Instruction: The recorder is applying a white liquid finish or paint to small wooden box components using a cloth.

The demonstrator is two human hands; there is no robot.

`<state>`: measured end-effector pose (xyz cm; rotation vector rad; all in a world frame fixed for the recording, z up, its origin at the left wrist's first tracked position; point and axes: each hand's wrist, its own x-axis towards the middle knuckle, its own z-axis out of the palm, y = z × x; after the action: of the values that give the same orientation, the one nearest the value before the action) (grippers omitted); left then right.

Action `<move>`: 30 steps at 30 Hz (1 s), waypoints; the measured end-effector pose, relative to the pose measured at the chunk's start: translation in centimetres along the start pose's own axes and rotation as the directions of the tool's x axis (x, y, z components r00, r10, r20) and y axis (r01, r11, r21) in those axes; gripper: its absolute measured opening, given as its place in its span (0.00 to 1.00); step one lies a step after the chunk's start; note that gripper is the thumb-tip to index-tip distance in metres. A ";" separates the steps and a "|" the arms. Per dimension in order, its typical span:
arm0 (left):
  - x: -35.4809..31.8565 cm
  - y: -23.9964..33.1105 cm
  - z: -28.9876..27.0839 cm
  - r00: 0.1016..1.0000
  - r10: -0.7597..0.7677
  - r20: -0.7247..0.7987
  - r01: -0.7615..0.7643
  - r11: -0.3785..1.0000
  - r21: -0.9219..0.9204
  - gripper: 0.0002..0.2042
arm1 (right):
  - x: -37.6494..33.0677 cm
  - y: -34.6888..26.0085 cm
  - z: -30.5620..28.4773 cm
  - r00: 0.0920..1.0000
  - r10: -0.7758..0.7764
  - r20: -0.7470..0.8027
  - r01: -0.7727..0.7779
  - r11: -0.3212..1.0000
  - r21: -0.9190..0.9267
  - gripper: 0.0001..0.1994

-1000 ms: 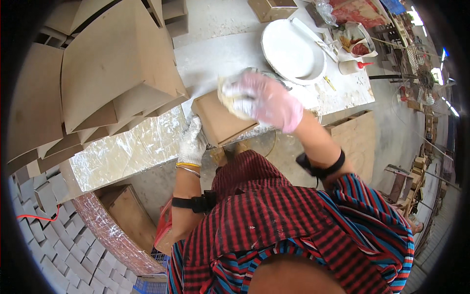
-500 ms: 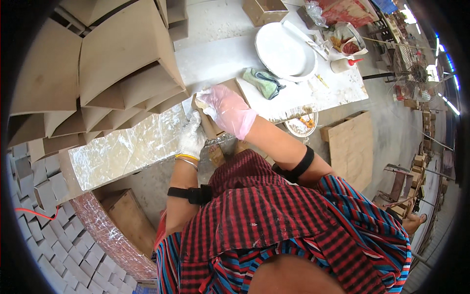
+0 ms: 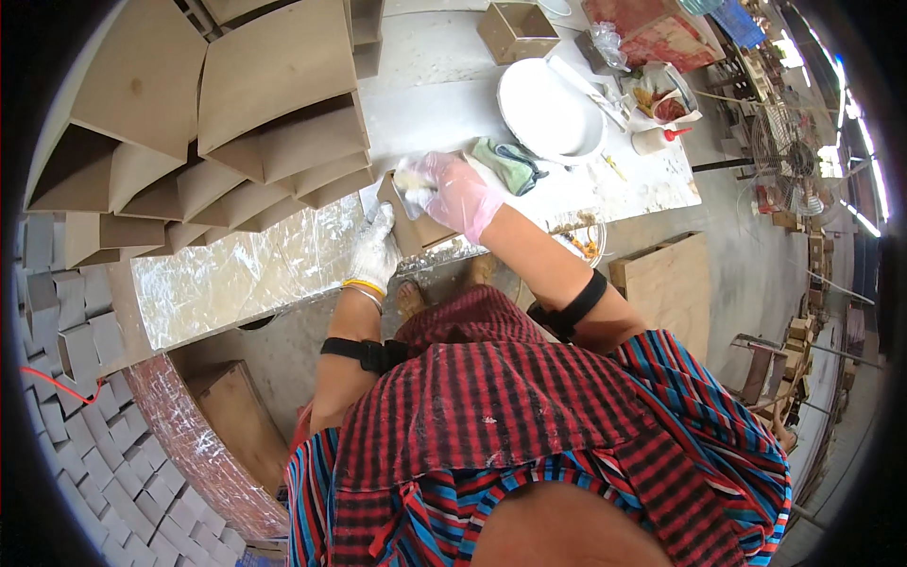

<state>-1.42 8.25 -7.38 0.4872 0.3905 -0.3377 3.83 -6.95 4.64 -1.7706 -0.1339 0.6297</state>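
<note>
- The left hand (image 3: 376, 253), in a white knit glove, gripped the near edge of a small brown box (image 3: 412, 219) and steadied it at the front edge of the table (image 3: 444, 104).
- The right hand (image 3: 452, 192), in a thin pink glove, was curled closed around a pale wad (image 3: 413, 176) and pressed it against the box's top.
- A second earlier that hand was raised with the wad above the box; half a second earlier it was already down on it, and it had stayed there, so by my reading the wiping or smearing of the box was under way, not finished.
- The view had also swung: the white plate (image 3: 548, 111) and the green cloth (image 3: 504, 163) now lay just beyond the right hand.
- Stacked brown boxes (image 3: 269, 113) stood on the left of the table, well apart from the hands.
- A foil-covered sheet (image 3: 246, 269) lay along the table's front to the left of the box.
- A glue bottle (image 3: 655, 140) lay right of the plate, untouched.
</note>
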 end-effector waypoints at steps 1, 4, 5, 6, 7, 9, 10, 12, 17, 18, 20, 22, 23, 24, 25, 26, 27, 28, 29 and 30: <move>0.0 -0.1 0.0 1.000 0.017 -0.005 -0.017 1.000 0.002 0.16 | -0.4 0.5 0.4 0.986 -0.161 -0.038 0.145 0.953 -0.266 0.19; -0.3 -0.4 0.0 0.998 0.056 -0.043 -0.055 0.998 0.023 0.16 | -1.9 0.8 0.6 0.919 -0.386 0.075 0.332 0.660 -0.674 0.18; -0.2 -0.5 -0.2 0.998 0.048 -0.036 -0.047 0.999 0.017 0.16 | -2.1 0.3 0.0 0.946 -0.297 0.133 0.312 0.713 -0.628 0.18; -0.1 -0.5 -0.6 0.999 0.040 -0.030 -0.040 0.999 0.011 0.16 | -2.6 -0.4 -0.6 0.959 -0.207 0.195 0.283 0.762 -0.583 0.18; 0.1 -0.4 -0.7 0.999 0.031 -0.022 -0.031 0.999 0.012 0.16 | -3.5 -1.1 -1.1 0.953 -0.170 0.252 0.280 0.814 -0.510 0.19; 0.3 -0.4 -0.9 0.999 0.048 -0.019 -0.046 0.997 0.067 0.17 | -4.4 -0.3 -2.5 0.880 -0.226 0.417 0.430 0.752 -0.500 0.20; 0.3 -0.3 -0.9 0.998 0.053 -0.017 -0.051 0.994 0.095 0.17 | -4.2 0.0 -2.8 0.798 -0.296 0.525 0.579 0.616 -0.534 0.21; 0.3 -0.3 -0.6 0.996 0.063 -0.057 -0.056 0.990 0.127 0.18 | -2.5 0.0 -3.2 0.845 -0.145 0.514 0.486 0.608 -0.627 0.23; 0.1 -0.3 -0.3 0.993 0.082 -0.086 -0.068 0.985 0.157 0.18 | -2.5 -1.2 -3.1 0.832 -0.181 0.524 0.538 0.495 -0.682 0.20; 0.1 -0.2 -0.1 0.994 0.073 -0.083 -0.058 0.983 0.172 0.18 | -2.8 -1.8 -3.2 0.854 -0.127 0.505 0.497 0.490 -0.716 0.20; 0.3 -0.2 0.2 0.994 0.061 -0.092 -0.044 0.983 0.181 0.17 | -2.8 -3.8 -4.0 0.866 0.144 0.478 0.410 0.342 -0.846 0.20; 0.2 -0.2 0.7 0.991 0.072 -0.110 -0.051 0.982 0.184 0.17 | -2.4 -4.2 -5.0 0.857 0.276 0.436 0.395 0.193 -0.898 0.18; 0.0 -0.2 0.8 0.989 0.080 -0.123 -0.056 0.981 0.186 0.17 | -2.1 -3.9 -5.6 0.860 0.279 0.428 0.405 0.138 -0.904 0.18; 0.0 -0.2 1.0 0.987 0.086 -0.135 -0.060 0.980 0.188 0.17 | -2.0 -3.6 -6.0 0.863 0.282 0.420 0.413 0.084 -0.907 0.17; -0.2 -0.1 1.2 0.987 0.085 -0.138 -0.060 0.982 0.179 0.17 | -2.0 -3.2 -6.1 0.841 0.321 0.436 0.459 0.007 -0.889 0.14; -0.4 -0.1 1.3 0.988 0.087 -0.129 -0.064 0.983 0.174 0.17 | -2.6 -3.1 -5.7 0.842 0.250 0.478 0.493 0.007 -0.870 0.14; -0.6 -0.2 1.3 0.989 0.089 -0.121 -0.068 0.983 0.168 0.16 | -3.2 -2.8 -5.4 0.836 0.177 0.519 0.527 0.004 -0.850 0.15; -0.6 -0.2 1.2 0.987 0.114 -0.111 -0.093 0.980 0.176 0.16 | -3.3 -2.5 -5.1 0.815 0.105 0.571 0.573 0.005 -0.819 0.15; -0.6 -0.3 1.1 0.987 0.132 -0.097 -0.113 0.976 0.185 0.16 | -3.4 -5.5 -4.5 0.828 0.334 0.451 0.449 0.087 -0.889 0.16; -0.5 -0.3 1.0 0.985 0.151 -0.083 -0.133 0.972 0.193 0.16 | -3.2 -5.3 -4.6 0.835 0.331 0.440 0.443 0.070 -0.894 0.14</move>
<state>-1.73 7.64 -6.48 0.7137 0.4174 -0.2125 4.57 -10.60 11.36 -2.8515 -1.4422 1.1460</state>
